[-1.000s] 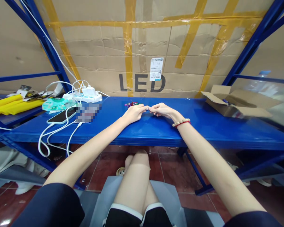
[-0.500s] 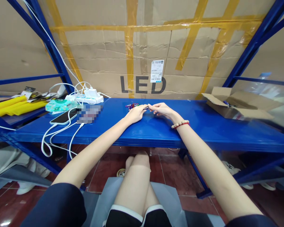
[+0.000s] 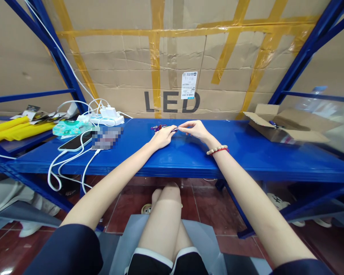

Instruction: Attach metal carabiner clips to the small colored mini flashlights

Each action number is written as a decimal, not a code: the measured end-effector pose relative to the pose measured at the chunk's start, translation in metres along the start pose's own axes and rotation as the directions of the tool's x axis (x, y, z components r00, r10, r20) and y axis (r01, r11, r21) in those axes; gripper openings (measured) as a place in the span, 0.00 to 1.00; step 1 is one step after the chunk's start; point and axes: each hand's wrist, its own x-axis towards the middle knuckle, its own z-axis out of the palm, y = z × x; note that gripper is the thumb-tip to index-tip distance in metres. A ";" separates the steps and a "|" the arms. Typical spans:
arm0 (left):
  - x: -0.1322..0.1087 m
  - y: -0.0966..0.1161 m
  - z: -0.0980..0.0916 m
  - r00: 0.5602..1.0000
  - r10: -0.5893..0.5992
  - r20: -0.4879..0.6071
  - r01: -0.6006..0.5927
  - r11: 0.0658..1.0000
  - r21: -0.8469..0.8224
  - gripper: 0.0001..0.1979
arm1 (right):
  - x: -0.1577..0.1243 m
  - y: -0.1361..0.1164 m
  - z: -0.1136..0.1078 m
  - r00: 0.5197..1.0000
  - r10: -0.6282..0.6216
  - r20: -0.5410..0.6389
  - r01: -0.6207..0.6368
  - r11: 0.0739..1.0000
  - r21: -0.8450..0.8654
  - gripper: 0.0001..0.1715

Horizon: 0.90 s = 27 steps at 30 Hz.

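Observation:
My left hand (image 3: 162,137) rests over the blue table, closed around a small dark shiny object (image 3: 174,129) whose end pokes out past the thumb and forefinger. At that end my right hand (image 3: 195,130) has its thumb and forefinger pinched together; whether they grip the tip or something tiny on it is too small to tell. Beaded and red bracelets (image 3: 218,149) circle the right wrist. Just behind the left hand lie small shiny purple and red pieces (image 3: 158,127), partly covered by its fingers.
To the left, a phone (image 3: 76,141), white cables, a power strip (image 3: 110,120) and a teal packet (image 3: 71,128) lie on the table (image 3: 235,152). An open cardboard box (image 3: 283,124) sits at right. A large carton (image 3: 126,72) stands behind, between blue posts.
The right hand has lifted its knuckles slightly, its fingertips still at the small object's end. A little more of that dark object shows beyond the left hand. The view has shifted slightly.

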 end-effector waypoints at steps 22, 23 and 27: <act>-0.001 -0.001 0.000 1.000 0.013 0.007 -0.014 1.000 0.025 0.13 | 0.001 0.003 0.001 1.000 0.003 -0.008 -0.003 1.000 -0.013 0.31; -0.001 -0.001 0.000 1.000 0.013 0.007 -0.013 1.000 0.025 0.13 | 0.001 0.004 0.001 1.000 0.000 -0.008 -0.001 1.000 -0.008 0.31; -0.001 -0.002 0.001 1.000 0.014 0.001 -0.014 0.999 0.035 0.13 | 0.003 0.008 0.000 1.000 -0.007 -0.008 0.007 1.000 -0.008 0.29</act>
